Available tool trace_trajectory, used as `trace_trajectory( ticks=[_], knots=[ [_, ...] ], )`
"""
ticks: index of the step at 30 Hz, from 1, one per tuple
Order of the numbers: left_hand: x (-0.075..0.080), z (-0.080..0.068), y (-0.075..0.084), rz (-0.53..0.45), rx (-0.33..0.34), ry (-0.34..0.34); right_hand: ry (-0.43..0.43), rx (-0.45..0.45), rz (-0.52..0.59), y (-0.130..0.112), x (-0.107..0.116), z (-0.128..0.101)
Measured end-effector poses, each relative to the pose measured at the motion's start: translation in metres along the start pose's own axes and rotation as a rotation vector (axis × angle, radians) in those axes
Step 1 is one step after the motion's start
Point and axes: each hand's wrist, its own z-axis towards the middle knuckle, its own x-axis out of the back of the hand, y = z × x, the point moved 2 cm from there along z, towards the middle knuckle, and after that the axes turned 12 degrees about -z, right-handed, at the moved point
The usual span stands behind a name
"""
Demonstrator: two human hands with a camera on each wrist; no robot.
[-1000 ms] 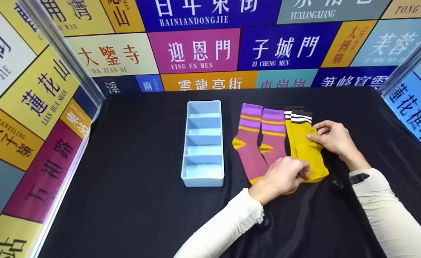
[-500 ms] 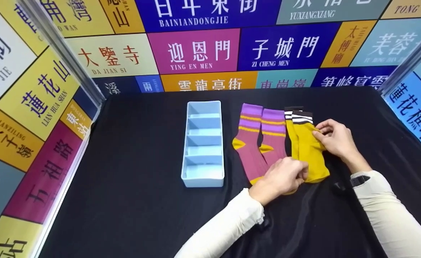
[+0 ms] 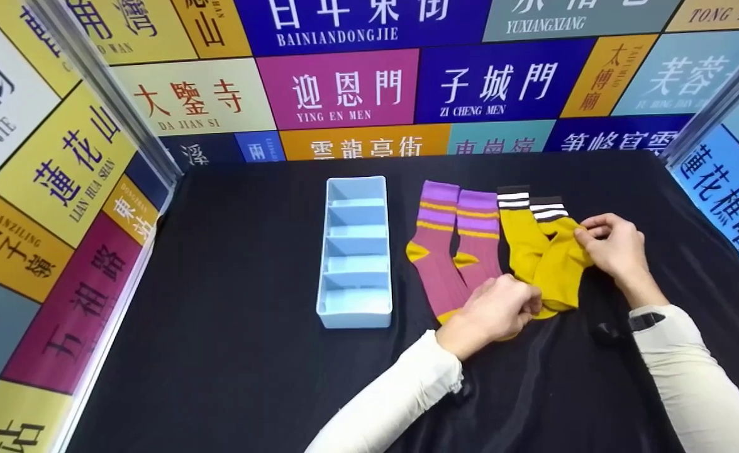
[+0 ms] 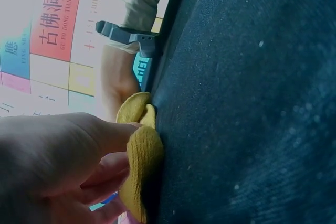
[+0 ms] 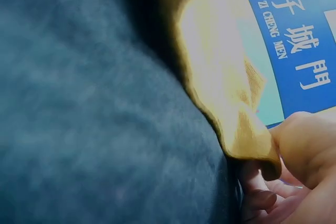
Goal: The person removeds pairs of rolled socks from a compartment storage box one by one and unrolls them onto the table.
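Head view bright, evenly lit, sharp; wrist views blurred, bluish, backlit glare.

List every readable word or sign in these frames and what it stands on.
All text is on the wall panels; the socks and organizer tray bear none.
"BAINIANDONGJIE" on the blue panel
"YING EN MEN" on the pink panel
"ZI CHENG MEN" on the dark blue panel
"DA JIAN SI" on the cream panel
"YUXIANGXIANG" on the grey-green panel
"LIAN HUA SHAN" on the yellow panel
The bottom-row panels are cut off and unreadable.

Left hand (image 3: pixel 498 308) pinches the yellow socks' (image 3: pixel 548 258) toes, right hand (image 3: pixel 614 248) grips one; purple socks (image 3: pixel 454 242) and blue tray (image 3: pixel 355 251) lie beside on black cloth (image 3: pixel 250 346)
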Motion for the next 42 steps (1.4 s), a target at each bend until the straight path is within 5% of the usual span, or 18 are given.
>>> trace_trajectory(
  ticks=[6, 14, 20, 29, 42],
  knots=[
    [-0.002, 0.000, 0.000, 0.030, -0.007, -0.021, -0.106, -0.019, 0.067, -0.005, 0.000, -0.004],
    [-0.003, 0.000, 0.001, 0.011, -0.045, -0.012, -0.145, -0.045, 0.218, -0.013, -0.002, 0.017],
    [-0.007, 0.001, 0.003, 0.019, -0.051, -0.019, -0.183, -0.043, 0.234, -0.013, -0.006, 0.019],
    [-0.007, 0.002, 0.003, 0.025, -0.034, -0.041, -0.080, 0.021, -0.042, -0.008, 0.007, -0.012],
    [-0.008, 0.001, 0.001, 0.101, -0.027, -0.040, -0.373, 0.085, -0.013, -0.014, 0.012, -0.056]
  ],
)
